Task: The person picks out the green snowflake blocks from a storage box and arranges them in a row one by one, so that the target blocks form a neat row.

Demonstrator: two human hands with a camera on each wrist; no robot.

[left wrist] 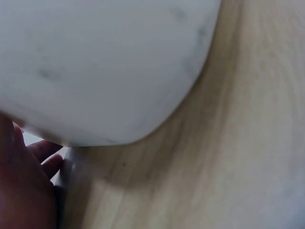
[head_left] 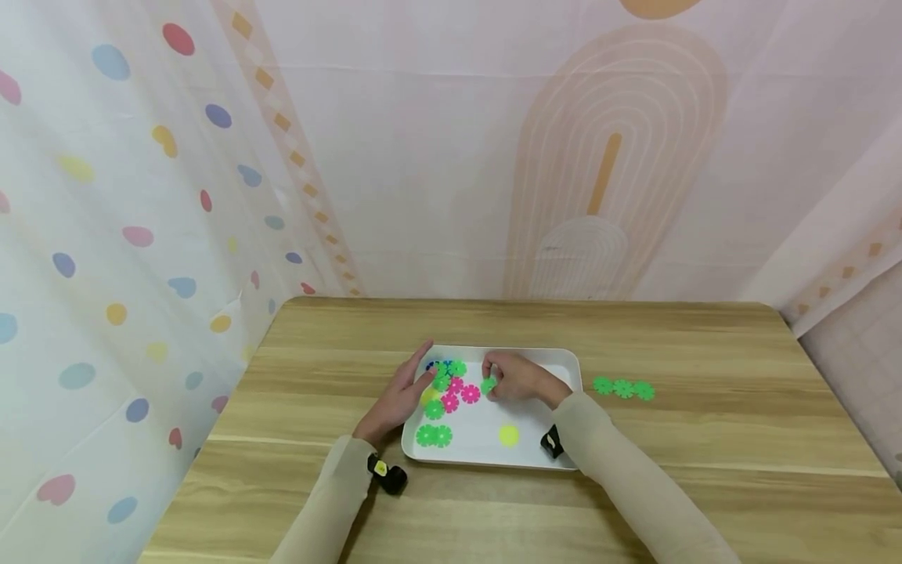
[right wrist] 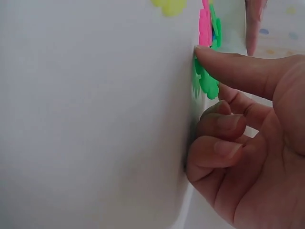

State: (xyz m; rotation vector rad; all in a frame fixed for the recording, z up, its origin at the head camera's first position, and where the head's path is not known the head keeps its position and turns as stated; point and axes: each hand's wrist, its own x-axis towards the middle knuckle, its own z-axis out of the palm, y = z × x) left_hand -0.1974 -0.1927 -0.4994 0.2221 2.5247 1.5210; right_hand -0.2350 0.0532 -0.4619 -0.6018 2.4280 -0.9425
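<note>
A shallow white tray [head_left: 475, 453] lies on the wooden table with flower-shaped notched plastic discs inside. My right hand [head_left: 517, 377] is over its middle, pinching a green notched disc [right wrist: 208, 83] between thumb and index finger; the other fingers curl inward near the tray floor. At the tray's left wall rests my left hand [head_left: 398, 398], fingers stretched along the rim and thumb reaching over the green discs [head_left: 441, 382]. Beside that thumb lie pink discs [head_left: 470, 394], and blue ones [head_left: 432, 365] sit at the far left corner. The left wrist view shows mostly the tray's outer wall [left wrist: 105, 71].
A row of green discs [head_left: 623, 388] lies on the table right of the tray. Inside the tray, a yellow disc [head_left: 509, 435] is near the front, and a pair of green discs [head_left: 433, 435] is at front left. A patterned curtain [head_left: 437, 157] hangs behind the table.
</note>
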